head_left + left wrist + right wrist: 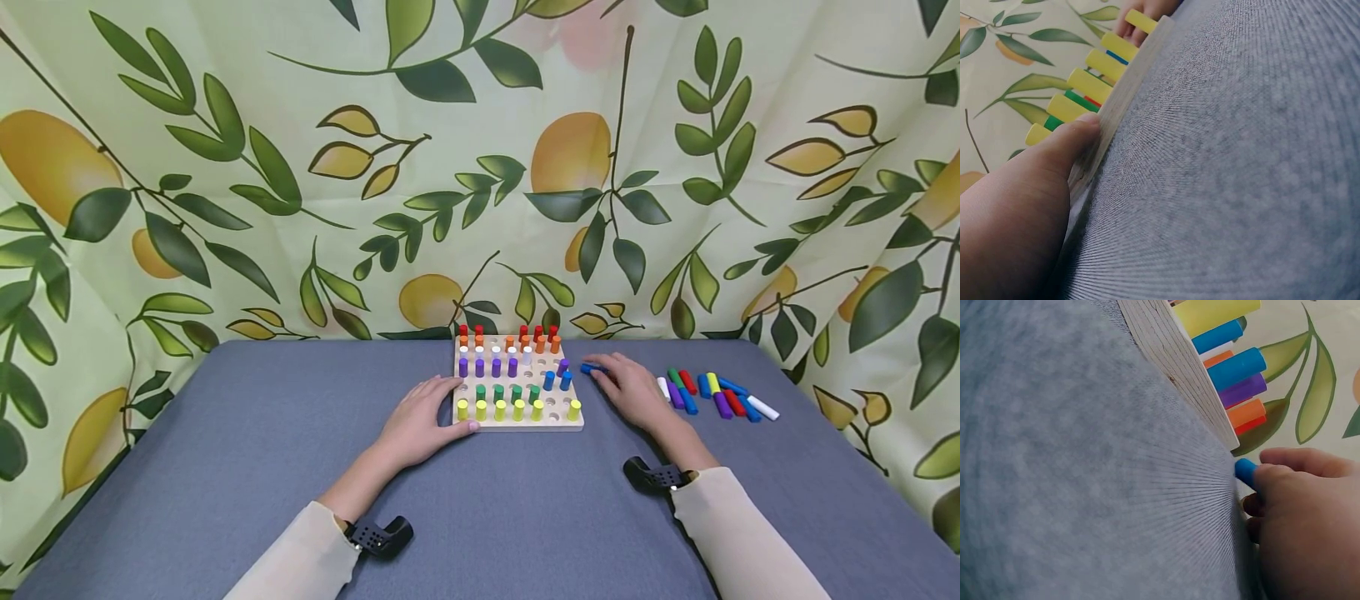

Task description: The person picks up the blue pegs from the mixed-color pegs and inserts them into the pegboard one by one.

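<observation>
A wooden pegboard (517,427) stands on the table with rows of coloured pegs upright in it: red at the back, then orange, white, purple, blue, green, and yellow in front. My left hand (420,421) holds its front left corner, the thumb (1085,125) against the front edge and the fingers at the left side. Just right of the board, my right hand (630,392) pinches a blue peg (1245,471) between thumb and fingers, low over the table. Two blue pegs (557,381) stand near the board's right edge, with bare holes showing among the rows.
Loose pegs (722,398) in several colours lie in a pile to the right of my right hand. The grey-blue cloth of the table (247,450) meets a leaf-patterned curtain (337,208) behind the board. Each wrist carries a black camera strap.
</observation>
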Tool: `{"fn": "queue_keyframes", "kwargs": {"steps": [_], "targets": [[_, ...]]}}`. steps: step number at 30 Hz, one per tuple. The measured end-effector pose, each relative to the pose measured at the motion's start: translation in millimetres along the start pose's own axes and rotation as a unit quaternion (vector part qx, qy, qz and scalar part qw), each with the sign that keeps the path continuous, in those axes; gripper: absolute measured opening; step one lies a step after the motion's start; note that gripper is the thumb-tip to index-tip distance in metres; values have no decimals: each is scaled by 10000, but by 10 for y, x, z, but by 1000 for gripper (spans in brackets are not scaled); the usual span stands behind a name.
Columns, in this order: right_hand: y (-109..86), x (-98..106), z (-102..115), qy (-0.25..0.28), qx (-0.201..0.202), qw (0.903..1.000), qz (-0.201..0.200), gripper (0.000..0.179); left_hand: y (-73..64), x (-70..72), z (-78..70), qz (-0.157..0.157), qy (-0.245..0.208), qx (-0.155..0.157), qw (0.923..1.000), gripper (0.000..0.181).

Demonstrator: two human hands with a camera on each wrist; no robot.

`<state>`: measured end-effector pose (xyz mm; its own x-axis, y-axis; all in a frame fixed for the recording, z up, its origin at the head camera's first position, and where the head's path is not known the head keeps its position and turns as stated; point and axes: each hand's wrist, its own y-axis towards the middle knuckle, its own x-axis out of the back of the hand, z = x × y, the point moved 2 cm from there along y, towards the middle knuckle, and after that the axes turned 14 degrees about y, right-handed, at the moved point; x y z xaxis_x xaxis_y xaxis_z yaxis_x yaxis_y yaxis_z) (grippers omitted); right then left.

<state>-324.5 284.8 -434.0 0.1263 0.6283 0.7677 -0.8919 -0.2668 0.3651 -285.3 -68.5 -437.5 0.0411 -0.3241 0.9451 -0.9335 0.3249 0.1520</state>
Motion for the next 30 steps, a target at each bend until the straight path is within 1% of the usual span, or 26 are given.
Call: {"fn": "queue_keyframes", "kwargs": {"steps": [3,6,11,15,20,23,25,30], "targets": [[10,-14,37,-323,9,9993,211,36,3,1,2,-5,-3,-13,10000,80],[19,-25,90,-613,57,9976,323,35,7,2,5,-7,0,-18,10000,79],[26,-33,117,-599,-148,9977,290,25,10,2,7,-11,10,-28,10000,79],[22,-34,96,-405,-375,9983,164,22,12,-1,6,-15,16,-32,10000,79],[7,-28,91,-93,-435,9990,-87,21,15,-1,1,-20,40,-35,10000,80],[1,-29,94,216,-469,9983,-260,21,12,0,-1,-20,38,-18,10000,80],[0,-32,93,495,-543,9965,-404,21,11,-1,-1,-13,41,-11,10000,80],[24,-12,140,1167,-670,9879,-775,21,5,1,2,25,44,10,10000,80]]}}
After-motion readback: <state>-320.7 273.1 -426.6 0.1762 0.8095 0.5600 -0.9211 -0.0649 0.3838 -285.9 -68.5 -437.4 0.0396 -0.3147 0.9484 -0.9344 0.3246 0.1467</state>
